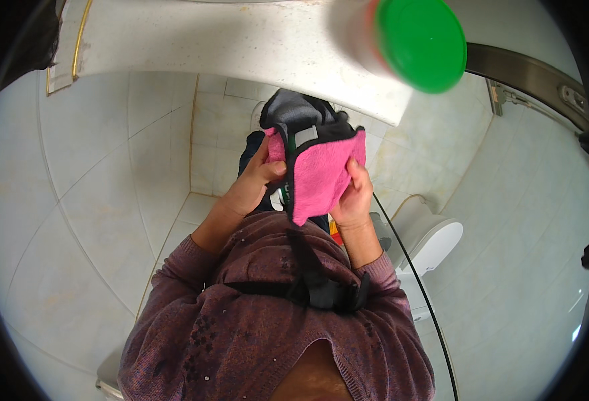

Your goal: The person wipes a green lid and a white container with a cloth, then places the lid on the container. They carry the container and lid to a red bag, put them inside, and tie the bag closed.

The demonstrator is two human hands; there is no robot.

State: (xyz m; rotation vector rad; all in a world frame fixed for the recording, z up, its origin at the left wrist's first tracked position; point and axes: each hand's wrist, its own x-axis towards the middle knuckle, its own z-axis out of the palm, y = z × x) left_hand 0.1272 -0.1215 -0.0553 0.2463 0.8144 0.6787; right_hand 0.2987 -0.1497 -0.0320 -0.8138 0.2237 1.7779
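On the left, the person's left hand (251, 180) is closed on the left edge of a pink cloth (324, 170), thumb in front and fingers mostly hidden. The cloth has black edging, and a grey cloth part (294, 110) rises beyond it; whether these are 2 cloths or 2 faces of the same piece cannot be told. It looks light, soft and floppy, unlikely to slip and hard to damage. Between the folds sits a small white and green object (306, 136), partly covered, so its kind and stiffness are unclear. The bound edges and corners look like the best places to take hold, with 1 hand at each side to control the loose middle. To the right, the right hand (354, 194) grips the cloth's right part, thumb pressed on the pink face. The cloth lies between the 2 hands, touching both, on the person's side of the white counter (241, 40). Further right, a tub with a green lid (422, 43) is at the counter's right end, apart from the hands
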